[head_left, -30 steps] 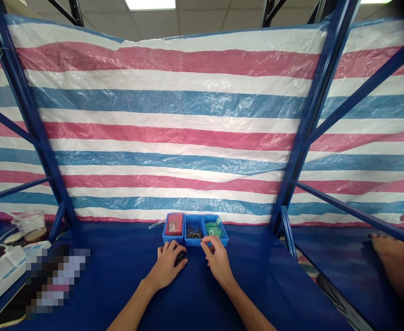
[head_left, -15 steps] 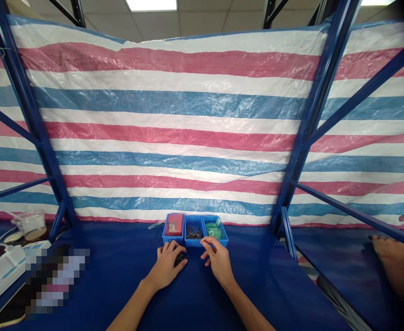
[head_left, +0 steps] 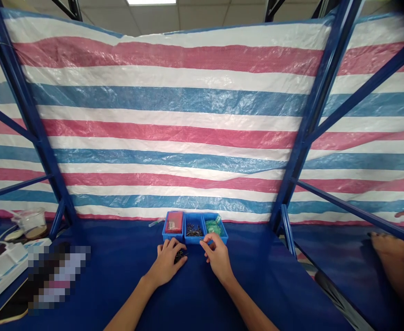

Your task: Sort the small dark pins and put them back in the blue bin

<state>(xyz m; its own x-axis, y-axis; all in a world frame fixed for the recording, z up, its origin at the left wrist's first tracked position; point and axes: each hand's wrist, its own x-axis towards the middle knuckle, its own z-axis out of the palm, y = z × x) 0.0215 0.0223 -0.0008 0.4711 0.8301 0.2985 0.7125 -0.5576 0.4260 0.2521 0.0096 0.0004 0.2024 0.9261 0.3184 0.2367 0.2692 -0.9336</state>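
My left hand (head_left: 169,262) rests on the blue table with its fingers spread and curved around a small pile of dark screw-like pieces (head_left: 179,255), partly hidden under them. To its right, my right hand (head_left: 218,258) is raised a little before the bins, thumb and forefinger pinched together. Whatever sits in that pinch is too small to make out. Just beyond both hands stand three blue bins: the left bin (head_left: 173,237) with a red packet (head_left: 174,222), the middle bin (head_left: 194,239) with dark screws (head_left: 194,230), the right bin (head_left: 224,237) with green bagged pieces (head_left: 213,227).
At the left lie a phone (head_left: 10,301), a white power strip (head_left: 2,276) and a clear plastic tub (head_left: 32,220). Blue rack posts (head_left: 293,161) frame a striped sheet (head_left: 174,142) behind. Another person's hand (head_left: 389,248) rests at the far right.
My right thumb and forefinger have drawn closer into a pinch near the bins' front edge. My left hand stays over the pile. The view has shifted slightly.
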